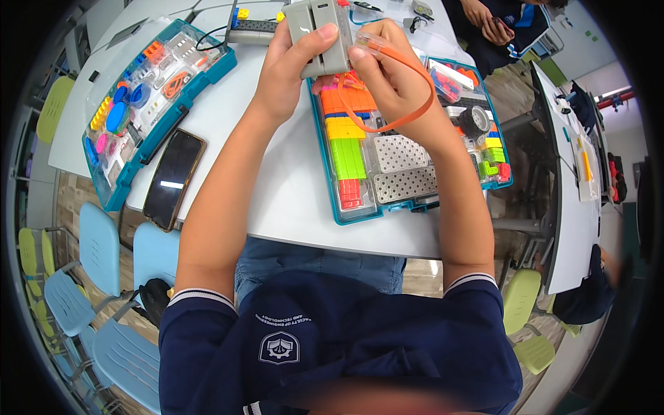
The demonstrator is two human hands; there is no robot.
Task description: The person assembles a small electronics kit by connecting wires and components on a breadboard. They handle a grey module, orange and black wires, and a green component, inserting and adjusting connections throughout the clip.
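Observation:
Near the top of the view, my left hand (282, 77) grips a grey box-shaped electronic module (311, 41), with the thumb lying across its face. My right hand (400, 86) is beside the module's right side, pinching an orange flat cable (394, 129) by its clear plug end (373, 44). The cable loops down below that hand and back up toward the module. Whether its other end is plugged in, I cannot tell. Under both hands lies a teal-edged kit box (339, 220) with colourful building bricks (348, 159) and grey perforated plates (401, 153).
On the left of the white table (277, 214) are another teal-edged parts box (232, 61) and a dark phone (174, 180) at the edge. A black wheel (474, 121) sits in the right kit box. Someone else's hands (494, 28) show at upper right. Blue chairs (100, 249) stand lower left.

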